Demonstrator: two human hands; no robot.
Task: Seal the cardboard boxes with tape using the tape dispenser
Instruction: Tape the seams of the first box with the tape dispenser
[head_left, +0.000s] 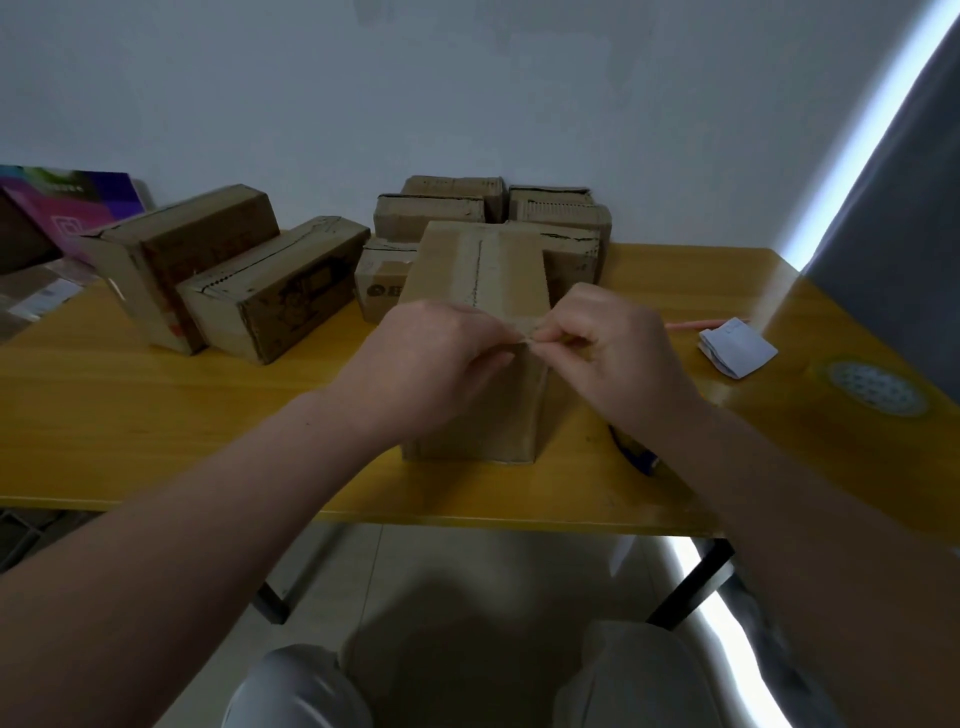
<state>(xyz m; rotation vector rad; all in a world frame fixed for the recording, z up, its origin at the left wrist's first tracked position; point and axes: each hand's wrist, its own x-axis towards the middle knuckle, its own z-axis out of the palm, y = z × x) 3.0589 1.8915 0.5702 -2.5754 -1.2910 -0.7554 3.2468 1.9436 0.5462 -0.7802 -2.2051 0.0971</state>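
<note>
- Head view: left hand (441, 358) and right hand (618, 343) fingertips meet, both pinching the tape strip (521, 323) at the near top edge of the cardboard box (483, 410).
- Right of the fingers, under the forearm: blue tape dispenser (636, 454), mostly hidden.
- Beyond the fingers: more boxes (431, 215) on the yellow table (156, 415).

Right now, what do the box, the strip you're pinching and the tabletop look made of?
Box: matte brown cardboard, edges creased and worn. Strip: probably tan packing tape, thin; hard to tell. Tabletop: yellow wood or laminate, semi-gloss, faint grain and glare.
</note>
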